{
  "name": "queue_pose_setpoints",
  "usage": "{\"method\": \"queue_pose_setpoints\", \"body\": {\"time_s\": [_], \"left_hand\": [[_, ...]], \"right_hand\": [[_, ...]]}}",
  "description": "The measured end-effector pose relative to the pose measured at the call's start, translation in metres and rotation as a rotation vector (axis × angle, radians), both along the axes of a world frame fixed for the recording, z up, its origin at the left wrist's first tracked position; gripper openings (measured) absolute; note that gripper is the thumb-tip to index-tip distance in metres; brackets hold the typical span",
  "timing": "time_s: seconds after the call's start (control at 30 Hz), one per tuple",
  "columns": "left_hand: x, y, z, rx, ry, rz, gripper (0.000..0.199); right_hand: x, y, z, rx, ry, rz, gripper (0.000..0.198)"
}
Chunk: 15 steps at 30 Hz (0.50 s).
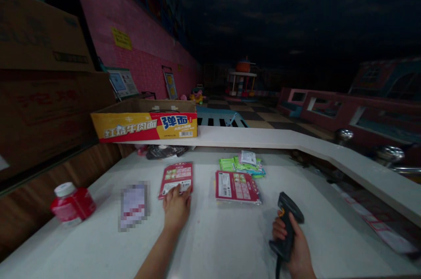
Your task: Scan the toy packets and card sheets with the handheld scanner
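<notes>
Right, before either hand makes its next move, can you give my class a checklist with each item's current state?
1. Right hand has a grip on the scanner: ok.
2. Scanner trigger pressed or released: cannot tell.
3. Left hand touches the left red packet: ok, fingers rest on its near end.
4. White label on that packet fully uncovered: not ok, the fingers overlap it.
5. Right red packet has its white label facing up: ok.
6. Red bottle has its cap on: ok.

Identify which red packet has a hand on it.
The red packet on the left, partly under the left hand; the other red packet, near the green packets, is untouched.
</notes>
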<state>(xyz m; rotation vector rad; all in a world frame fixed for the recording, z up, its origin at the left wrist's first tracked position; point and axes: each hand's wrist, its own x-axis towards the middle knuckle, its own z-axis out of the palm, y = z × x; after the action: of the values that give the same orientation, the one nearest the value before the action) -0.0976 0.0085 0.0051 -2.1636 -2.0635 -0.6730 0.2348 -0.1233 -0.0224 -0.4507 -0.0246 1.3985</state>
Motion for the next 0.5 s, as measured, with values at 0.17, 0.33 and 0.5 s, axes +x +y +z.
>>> {"method": "queue_pose_setpoints", "body": {"time_s": [0.17, 0.33, 0.5], "left_hand": [[0.014, 0.002, 0.002, 0.102, -0.241, -0.185, 0.031], [0.067, 0.021, 0.011, -0.04, -0.753, -0.275, 0.031], [0.111, 0.048, 0.025, -0.117, -0.765, -0.106, 0.056]], "right_hand": [[-0.002, -0.001, 0.008, -0.006, -0.067, -0.011, 0.033], [0.0, -0.001, 0.011, -0.002, -0.101, 0.005, 0.034], [-0.001, -0.001, 0.014, 0.005, -0.148, -0.006, 0.036]]}}
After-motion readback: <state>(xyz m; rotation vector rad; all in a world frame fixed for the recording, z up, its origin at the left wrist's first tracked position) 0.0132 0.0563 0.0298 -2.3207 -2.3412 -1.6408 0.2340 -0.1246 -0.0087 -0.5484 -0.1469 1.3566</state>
